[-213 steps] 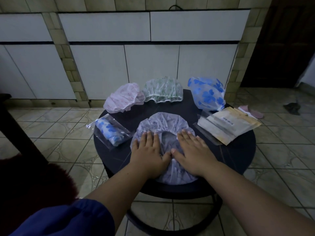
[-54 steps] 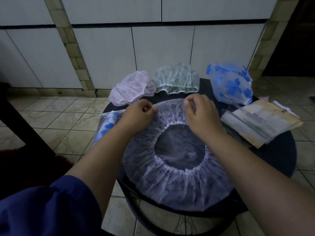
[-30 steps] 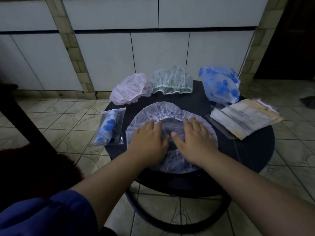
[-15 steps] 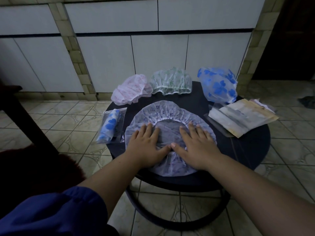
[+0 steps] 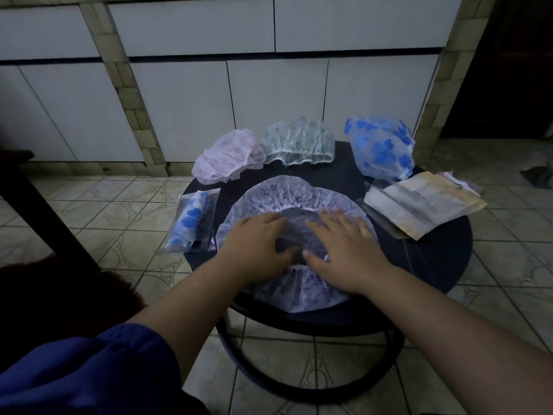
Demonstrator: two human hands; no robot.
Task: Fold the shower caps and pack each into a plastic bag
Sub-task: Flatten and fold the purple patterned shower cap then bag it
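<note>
Now a round dark table (image 5: 443, 253) is carrying everything, and the purple shower cap (image 5: 287, 193) is lying spread flat in its middle, opening upward. Both hands are pressing on it with straight, spread fingers and are gripping nothing: the left hand (image 5: 257, 244) on the left part, the right hand (image 5: 344, 244) on the right part. At the far edge three more caps are waiting: a pink cap (image 5: 229, 155), a green cap (image 5: 299, 140) and a blue-flowered cap (image 5: 380, 146). A pile of plastic bags (image 5: 419, 205) is lying at the right, and one packed bag (image 5: 191, 224) at the left edge. The thin film is probably slippery, so the cap may be sliding toward the near edge, or air staying inside may be spoiling the fold.
</note>
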